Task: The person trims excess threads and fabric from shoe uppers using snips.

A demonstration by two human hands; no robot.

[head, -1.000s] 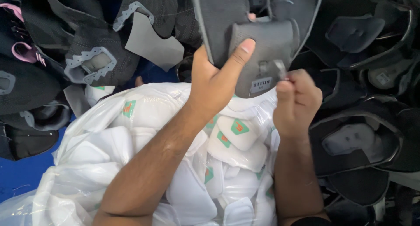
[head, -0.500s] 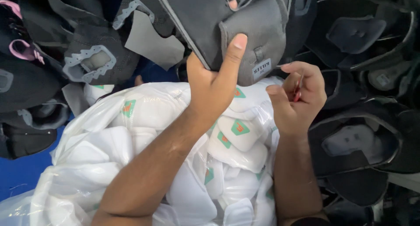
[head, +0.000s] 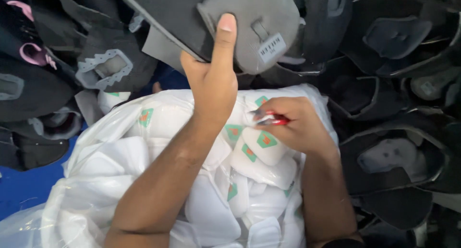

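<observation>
Grey shoe upper held up in the left hand, small red tool in the right

Left of frame: heap of dark shoe uppers (head: 43,84) over a blue surface (head: 24,190); lower centre, a clear plastic bag (head: 96,181) of white foam pads (head: 206,214) with green-and-orange marks. Left hand (head: 211,84) was clenched on the grey shoe upper (head: 240,22) at upper centre, thumb flat on its face, fingers hidden behind. The piece looked light, soft and floppy, not fragile; judged best held at the thicker stitched edge where the thumb sat. Its long axis ran roughly upper left to lower right, white barcode tag (head: 271,47) toward the right edge. Right hand (head: 293,125), centre right, was pinching a small red-handled tool (head: 269,119) above the pads; tool type unclear
</observation>
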